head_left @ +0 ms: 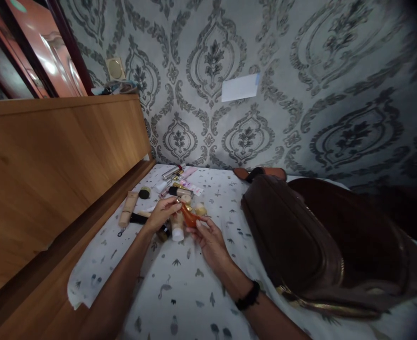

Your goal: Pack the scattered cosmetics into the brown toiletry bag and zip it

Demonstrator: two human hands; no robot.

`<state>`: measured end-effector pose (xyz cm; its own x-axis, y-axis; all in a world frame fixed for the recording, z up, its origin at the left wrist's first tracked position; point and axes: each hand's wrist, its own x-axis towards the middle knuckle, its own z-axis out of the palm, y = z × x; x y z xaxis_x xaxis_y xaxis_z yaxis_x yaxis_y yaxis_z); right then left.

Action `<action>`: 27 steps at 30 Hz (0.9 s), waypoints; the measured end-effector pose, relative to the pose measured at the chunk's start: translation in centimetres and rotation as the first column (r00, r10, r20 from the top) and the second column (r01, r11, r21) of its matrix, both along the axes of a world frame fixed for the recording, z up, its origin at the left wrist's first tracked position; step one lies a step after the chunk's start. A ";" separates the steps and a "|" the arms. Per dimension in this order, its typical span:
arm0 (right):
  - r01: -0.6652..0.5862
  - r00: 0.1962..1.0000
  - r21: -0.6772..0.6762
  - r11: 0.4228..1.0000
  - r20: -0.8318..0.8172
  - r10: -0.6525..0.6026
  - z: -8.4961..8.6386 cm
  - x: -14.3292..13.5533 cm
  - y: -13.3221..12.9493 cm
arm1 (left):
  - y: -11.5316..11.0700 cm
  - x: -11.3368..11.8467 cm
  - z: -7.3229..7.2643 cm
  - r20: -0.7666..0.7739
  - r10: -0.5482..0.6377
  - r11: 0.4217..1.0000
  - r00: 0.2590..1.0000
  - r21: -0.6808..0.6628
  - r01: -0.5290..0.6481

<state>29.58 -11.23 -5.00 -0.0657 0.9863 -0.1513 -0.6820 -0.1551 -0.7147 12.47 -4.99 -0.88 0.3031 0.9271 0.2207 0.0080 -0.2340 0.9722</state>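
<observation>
My right hand (211, 241) grasps the orange item (190, 217) by its wide end, long axis slanting far-left to my left hand (163, 212), pinching its narrow end, inboard of the sheet's (180, 288) left edge.

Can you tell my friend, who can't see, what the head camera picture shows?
A person's left hand and right hand hold a shiny orange object above small tubes and bottles on a patterned white sheet. A dark brown bag lies to the right; a gray patterned wall stands behind.
</observation>
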 end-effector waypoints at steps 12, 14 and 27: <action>0.044 0.999 0.078 0.996 -0.031 -0.042 -0.7 0.0 0.2 | 0.3 -0.2 -0.2 -0.052 0.073 0.997 0.996 -0.012 -0.073; 0.046 0.998 0.077 0.996 -0.038 -0.044 -0.8 -0.1 0.2 | 0.3 -0.1 -0.2 -0.054 0.084 0.996 0.995 -0.002 -0.084; 0.027 0.997 0.082 0.996 -0.071 -0.022 -0.7 0.0 0.1 | 0.4 0.0 -0.3 -0.050 0.136 0.990 0.990 0.033 -0.134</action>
<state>29.62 -11.13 -5.70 -0.0490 0.9967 -0.0654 -0.7334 -0.0803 -0.6750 12.46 -4.58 -1.13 0.1875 0.9536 0.2355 0.0917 -0.2558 0.9624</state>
